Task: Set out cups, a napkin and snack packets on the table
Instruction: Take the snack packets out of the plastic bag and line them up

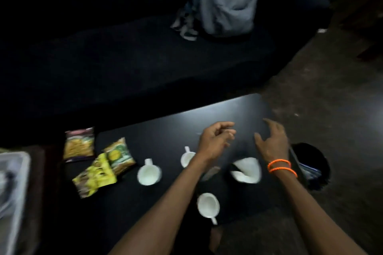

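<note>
Three white cups stand on the black table [157, 143]: one [148, 174] at the left, one [187, 158] partly behind my left forearm, one [208, 205] nearest me with its handle toward me. A white napkin [246, 170] lies between my arms. Three snack packets lie at the table's left end: a yellow and purple one [79, 144], a green one [119, 155] and a bright yellow one [94, 176]. My left hand [216, 137] hovers over the table with fingers loosely curled, holding nothing. Next to it, my right hand [271, 141] is spread and empty, with orange bands on its wrist.
A dark sofa [124, 58] runs along the far side of the table, with a grey garment [228, 0] draped on it. A clear plastic container [12, 182] sits at the far left. A dark round bin [310, 163] stands on the floor at the table's right end.
</note>
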### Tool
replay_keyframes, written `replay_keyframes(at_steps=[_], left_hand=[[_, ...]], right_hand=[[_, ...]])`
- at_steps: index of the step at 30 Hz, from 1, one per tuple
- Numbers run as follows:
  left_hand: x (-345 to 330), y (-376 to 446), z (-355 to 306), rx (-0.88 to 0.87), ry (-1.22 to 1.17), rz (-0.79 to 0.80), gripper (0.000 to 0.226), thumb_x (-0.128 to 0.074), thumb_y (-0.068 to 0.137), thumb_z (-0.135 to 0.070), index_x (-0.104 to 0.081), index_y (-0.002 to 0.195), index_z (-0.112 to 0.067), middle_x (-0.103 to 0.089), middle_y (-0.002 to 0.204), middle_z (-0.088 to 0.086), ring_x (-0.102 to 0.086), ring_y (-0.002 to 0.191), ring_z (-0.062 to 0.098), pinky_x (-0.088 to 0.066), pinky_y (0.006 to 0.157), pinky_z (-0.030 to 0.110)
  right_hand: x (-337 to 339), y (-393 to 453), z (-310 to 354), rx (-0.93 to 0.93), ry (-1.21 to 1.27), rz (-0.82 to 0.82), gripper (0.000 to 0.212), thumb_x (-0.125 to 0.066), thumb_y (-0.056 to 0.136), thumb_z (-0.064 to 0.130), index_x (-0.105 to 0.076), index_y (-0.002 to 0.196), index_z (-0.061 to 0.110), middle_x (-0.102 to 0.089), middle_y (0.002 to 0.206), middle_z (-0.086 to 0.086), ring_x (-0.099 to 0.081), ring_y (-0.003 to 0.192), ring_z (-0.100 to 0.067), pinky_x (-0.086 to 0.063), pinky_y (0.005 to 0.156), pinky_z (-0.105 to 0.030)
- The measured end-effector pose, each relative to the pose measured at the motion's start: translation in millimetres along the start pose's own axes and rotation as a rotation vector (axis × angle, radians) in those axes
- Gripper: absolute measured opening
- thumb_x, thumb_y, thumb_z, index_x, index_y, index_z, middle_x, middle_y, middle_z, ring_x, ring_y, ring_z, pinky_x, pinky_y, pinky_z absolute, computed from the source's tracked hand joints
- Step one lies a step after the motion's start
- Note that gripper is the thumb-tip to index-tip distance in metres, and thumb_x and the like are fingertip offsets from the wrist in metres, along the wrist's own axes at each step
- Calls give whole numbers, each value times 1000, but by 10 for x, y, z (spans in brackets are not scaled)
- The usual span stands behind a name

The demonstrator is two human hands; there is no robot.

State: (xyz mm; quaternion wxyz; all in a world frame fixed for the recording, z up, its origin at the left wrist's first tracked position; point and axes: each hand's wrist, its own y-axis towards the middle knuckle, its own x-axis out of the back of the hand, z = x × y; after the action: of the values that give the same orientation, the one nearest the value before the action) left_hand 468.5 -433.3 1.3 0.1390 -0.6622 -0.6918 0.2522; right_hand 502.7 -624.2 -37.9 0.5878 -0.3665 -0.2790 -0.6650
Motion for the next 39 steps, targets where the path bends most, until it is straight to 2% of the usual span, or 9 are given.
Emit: replay_keyframes(at_steps=[5,10,14,19,23,26,32,37,39], left_hand=[[1120,-197,-112,-44,-86,-227,27,-60,94,-1,-70,118,-9,-72,92,4,-67,82,14,-49,61,15],[2341,-506,34,-58,-133,-555,21,-63,94,-1,-73,110,-9,-72,90,7,-66,78,14,-50,60,16],[3173,-723,415,14,68,-813,19,-62,95,-10,-72,111,-15,-75,106,7,-67,85,17,-51,68,27],[3713,-630,1112,239,741,-645,39,-64,94,-39,-64,132,-30,-69,129,2,-54,129,31,-40,106,45],[3637,-533,1211,113,965,-537,49,-66,92,-45,-59,139,-33,-68,133,-3,-40,142,25,-20,115,45],[3651,-553,1273,69,966,-567,49,-66,92,-43,-60,139,-32,-67,137,-4,-38,146,24,-16,118,49],[3455,-365,1295,-200,971,-653,40,-63,98,-40,-65,134,-23,-72,123,-1,-61,120,24,-27,110,44],[3044,67,988,-276,793,-471,50,-63,99,-40,-56,146,-25,-60,134,2,-59,120,23,-49,98,38],[2776,300,868,-245,668,-407,56,-66,96,-36,-51,150,-28,-58,133,2,-61,115,21,-52,96,33]], right_hand=[[-617,-164,1173,199,9,123,54,-76,77,2,-61,129,-5,-60,127,-28,-54,122,-43,-39,108,-41],[-1367,-567,2150,351,21,342,50,-73,81,10,-62,129,1,-57,132,-20,-55,122,-36,-43,105,-39],[-2067,-869,2665,285,33,567,42,-72,81,14,-67,123,8,-66,123,-17,-66,108,-33,-54,95,-39],[-2877,-1123,2750,-60,-51,817,56,-81,80,27,-61,129,11,-67,128,-17,-63,115,-35,-53,100,-39],[-3031,-1110,2697,-171,22,917,61,-88,74,34,-63,120,2,-68,116,-17,-66,105,-33,-56,92,-42],[-3150,-1214,2812,-157,40,943,51,-88,75,28,-64,109,0,-66,104,-15,-64,95,-29,-52,77,-35],[-3120,-938,2687,-235,226,885,18,-88,74,18,-71,73,13,-72,73,-4,-66,65,-19,-53,55,-24],[-2713,-335,2271,-283,397,819,28,-86,73,11,-77,98,2,-79,97,-17,-75,94,-38,-61,88,-52],[-2497,-77,2039,-306,428,773,28,-86,72,10,-78,98,5,-79,98,-16,-75,95,-37,-60,89,-50]])
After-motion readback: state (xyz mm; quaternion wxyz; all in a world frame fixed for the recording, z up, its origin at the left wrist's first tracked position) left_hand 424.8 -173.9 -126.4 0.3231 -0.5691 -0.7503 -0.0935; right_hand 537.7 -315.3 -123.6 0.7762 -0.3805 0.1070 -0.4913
